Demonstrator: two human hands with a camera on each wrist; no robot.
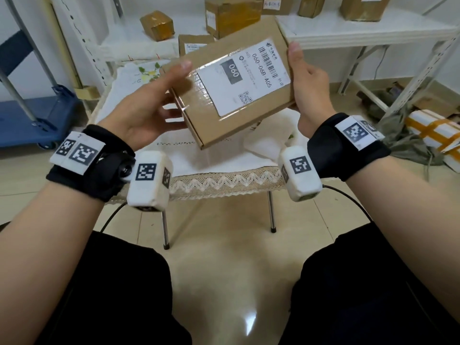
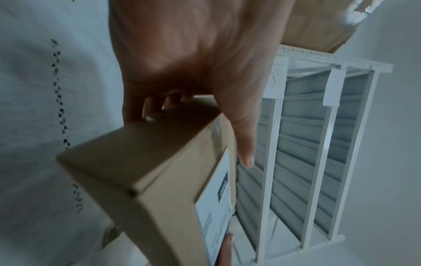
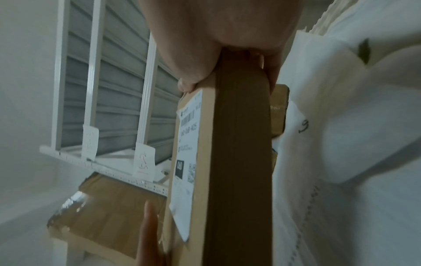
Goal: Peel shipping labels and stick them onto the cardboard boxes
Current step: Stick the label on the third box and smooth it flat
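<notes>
A flat brown cardboard box [image 1: 214,128] is held tilted in the air above a small table. A white shipping label [image 1: 249,80] with a barcode and "060" lies stuck on its top face. My left hand [image 1: 159,95] grips the box's left edge, thumb on top and fingers underneath. My right hand [image 1: 298,78] grips the right edge, thumb on the far corner. The left wrist view shows the box [image 2: 145,171], the label [image 2: 216,198] and my left hand [image 2: 193,63]. In the right wrist view the box [image 3: 239,162] stands edge-on, with its label [image 3: 187,144] and my right hand [image 3: 216,27].
The table has a white embroidered cloth [image 1: 224,168] with white paper sheets [image 1: 268,143] on it. Behind stands a white shelf rack [image 1: 361,28] with several cardboard boxes [image 1: 231,16]. A blue cart [image 1: 32,113] is at the left. At the right a taped white parcel [image 1: 433,135] lies on the floor.
</notes>
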